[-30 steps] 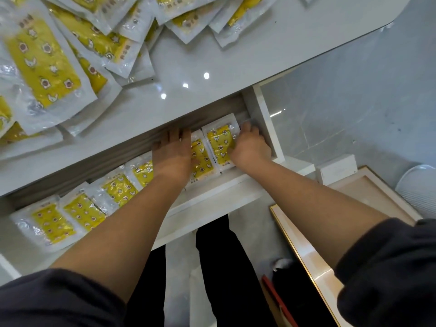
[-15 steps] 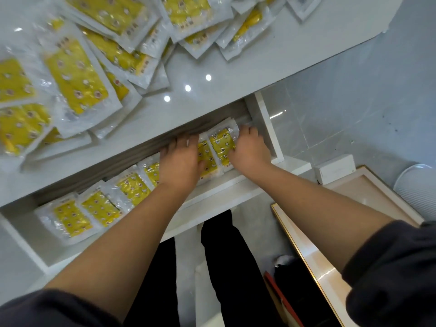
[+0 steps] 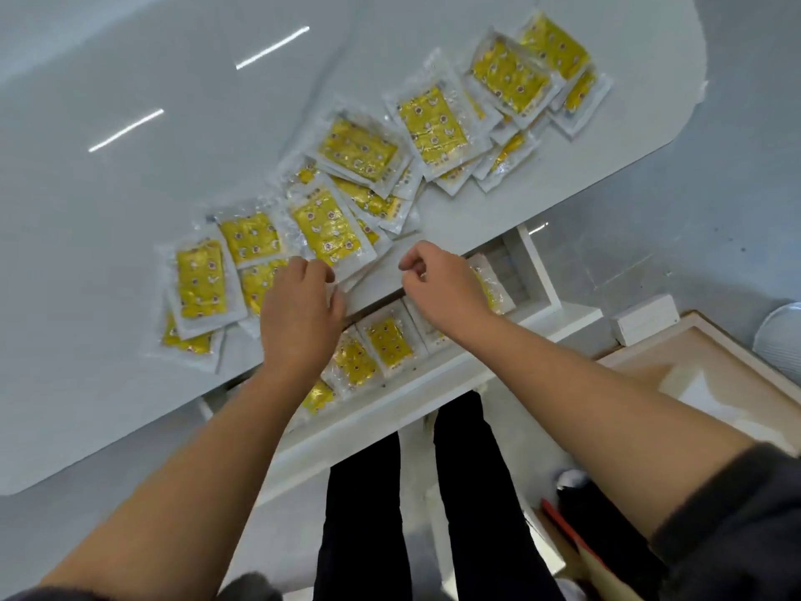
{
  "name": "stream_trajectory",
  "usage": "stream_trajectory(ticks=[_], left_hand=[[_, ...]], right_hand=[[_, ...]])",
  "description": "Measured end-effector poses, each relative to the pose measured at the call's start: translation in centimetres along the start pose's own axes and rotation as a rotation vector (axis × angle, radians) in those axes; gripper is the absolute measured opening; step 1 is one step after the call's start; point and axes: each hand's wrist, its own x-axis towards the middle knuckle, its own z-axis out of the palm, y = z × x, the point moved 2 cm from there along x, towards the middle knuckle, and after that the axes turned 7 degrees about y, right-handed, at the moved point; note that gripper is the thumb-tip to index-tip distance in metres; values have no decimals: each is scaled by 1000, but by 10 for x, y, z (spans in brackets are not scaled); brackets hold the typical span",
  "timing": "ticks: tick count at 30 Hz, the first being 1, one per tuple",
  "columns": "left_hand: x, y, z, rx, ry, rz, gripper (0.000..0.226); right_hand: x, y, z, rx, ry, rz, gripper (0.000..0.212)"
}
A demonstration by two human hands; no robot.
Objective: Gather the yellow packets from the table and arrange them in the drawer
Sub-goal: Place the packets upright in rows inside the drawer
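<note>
While both grips hang over the tabletop's (image 3: 108,297) near edge, the left grip (image 3: 299,314) lies with bent fingers on the yellow packets (image 3: 329,229) heaped there; whether it pinches one I cannot tell. At its 3 o'clock the right grip (image 3: 437,284) is curled narrow, thumb near forefinger, with nothing seen in it. The heap runs from 9 o'clock up to the tabletop's rounded end at 1 o'clock, some packets just beside the near edge. Below that edge the open drawer (image 3: 539,275) holds a row of packets (image 3: 390,344) laid side by side, partly hidden by both wrists. At the row's 3 o'clock end bare drawer floor shows before the side wall. Bare tabletop spreads at 10 o'clock beyond the heap.
</note>
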Motion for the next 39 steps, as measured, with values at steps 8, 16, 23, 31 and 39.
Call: stream_trajectory(ticks=[8,16,23,31,39], left_hand=[[20,-90,-16,23,-46,-557,75],[18,-105,-25,-46,35,-510,33],[-8,-66,-49,-323,-26,-13,41],[13,-88,-34,-368,31,-168,27],[90,-94,-20,99,-152,26,76]], right_hand=[[-5,-61,59,115,-98,34,15],[-11,-85,87,360,-210,216,16],[-13,-105,100,1139,-482,471,30],[-8,-66,103,834,-57,645,11],[-12,-55,87,891,-62,625,23]])
